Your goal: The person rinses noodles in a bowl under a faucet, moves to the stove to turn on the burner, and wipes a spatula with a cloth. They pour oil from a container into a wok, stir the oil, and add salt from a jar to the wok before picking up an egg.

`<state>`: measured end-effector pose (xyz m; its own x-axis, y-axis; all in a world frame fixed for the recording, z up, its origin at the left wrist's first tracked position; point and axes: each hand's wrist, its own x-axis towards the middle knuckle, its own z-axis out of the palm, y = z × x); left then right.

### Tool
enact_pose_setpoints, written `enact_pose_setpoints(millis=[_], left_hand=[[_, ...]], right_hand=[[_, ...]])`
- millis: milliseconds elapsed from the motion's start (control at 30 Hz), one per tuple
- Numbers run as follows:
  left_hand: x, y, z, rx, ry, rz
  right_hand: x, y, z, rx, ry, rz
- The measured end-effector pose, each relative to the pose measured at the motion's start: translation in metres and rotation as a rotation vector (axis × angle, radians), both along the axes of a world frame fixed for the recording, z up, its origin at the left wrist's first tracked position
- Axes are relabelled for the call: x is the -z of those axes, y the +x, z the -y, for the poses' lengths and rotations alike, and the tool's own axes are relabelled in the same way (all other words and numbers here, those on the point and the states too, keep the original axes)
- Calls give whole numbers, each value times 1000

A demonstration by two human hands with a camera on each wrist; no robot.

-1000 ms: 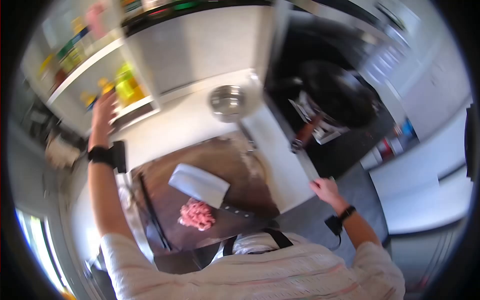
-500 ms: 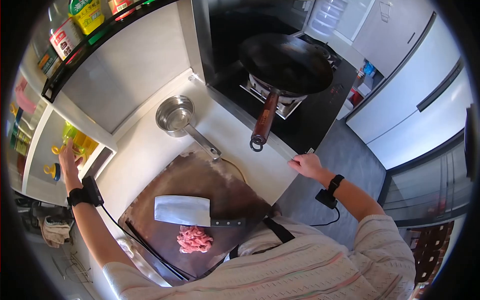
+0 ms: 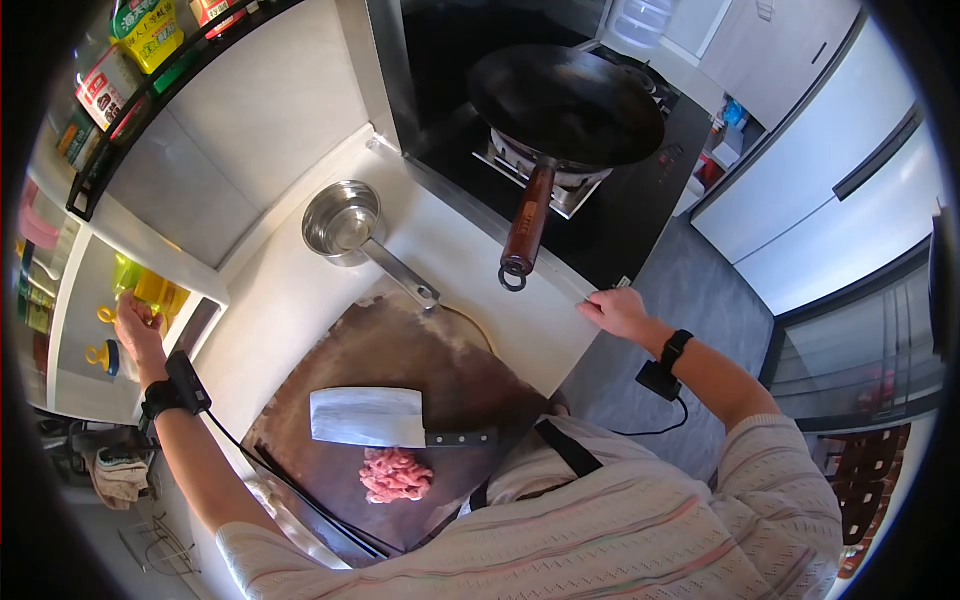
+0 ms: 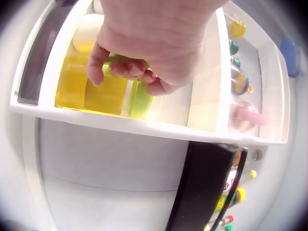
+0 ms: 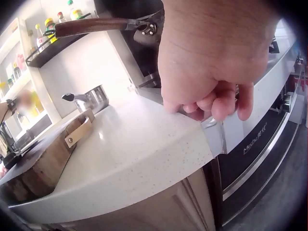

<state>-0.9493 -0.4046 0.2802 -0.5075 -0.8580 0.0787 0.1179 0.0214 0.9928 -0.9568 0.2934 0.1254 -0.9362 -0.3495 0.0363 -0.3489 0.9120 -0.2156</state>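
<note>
In the left wrist view, my left hand [image 4: 154, 43] curls its fingers round the light green handle of a bottle [image 4: 140, 102] in the white shelf cubby; a container of yellow oil [image 4: 103, 94] stands right beside it. My right hand [image 3: 622, 315] rests at the corner of the counter by the stove, fingers loosely curled with nothing in them. Below, on the dark chopping board [image 3: 390, 350], lies a cleaver [image 3: 367, 417] with its black handle to the right. A small heap of sliced raw meat [image 3: 396, 475] sits just in front of the blade.
A steel saucepan [image 3: 343, 222] stands behind the board, its handle reaching to the board's edge. On the stove sits a black wok [image 3: 570, 110], wooden handle [image 3: 528, 222] pointing toward the counter. Sauce bottles [image 3: 148, 40] fill a black rack at upper left.
My left hand has reached the shelf and closed its fingers on the green handle. My right hand stays by the counter corner. The head view has swung right, then settled.
</note>
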Motion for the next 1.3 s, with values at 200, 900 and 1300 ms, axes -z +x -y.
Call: enact_pose_setpoints(millis=[200,900,1300], left_hand=[[-23,14,-11,-6,-55,-92],[-7,210,-385,301,243,55],[80,115,-544,424,283,67]], right_hand=[[4,-2,0,-23,-13,-8],[-9,-10,-25,-369,-134,194],[0,7,-82,-264,-471,663]])
